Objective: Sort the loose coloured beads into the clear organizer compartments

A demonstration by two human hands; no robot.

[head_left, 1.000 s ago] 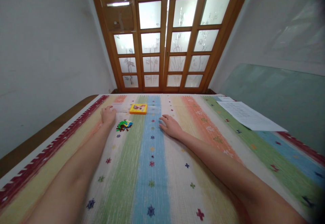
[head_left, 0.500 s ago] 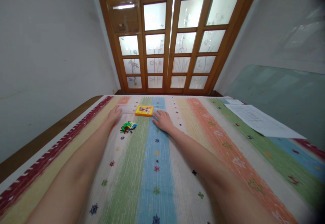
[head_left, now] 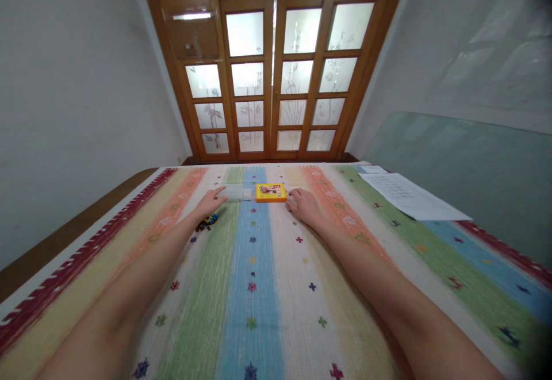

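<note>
Nearest us spreads a striped, coarse-looking tablecloth (head_left: 250, 276). On it lie small bricks (head_left: 209, 221), partly hidden by our left hand (head_left: 210, 203); they look hard and light. That hand's thumb and forefinger are parted at the end of some clear plastic (head_left: 235, 192) — whether they pinch it, we cannot tell. Our right hand (head_left: 306, 206), fingers loosely spread, is at the right side of the yellow box (head_left: 271, 192), which lies flat beside the plastic, towards the table's far edge. The box should be light, stiff, slightly slippery — best held by its short sides. Beyond stand wooden doors (head_left: 276, 157) with frosted panes (head_left: 245, 32).
</note>
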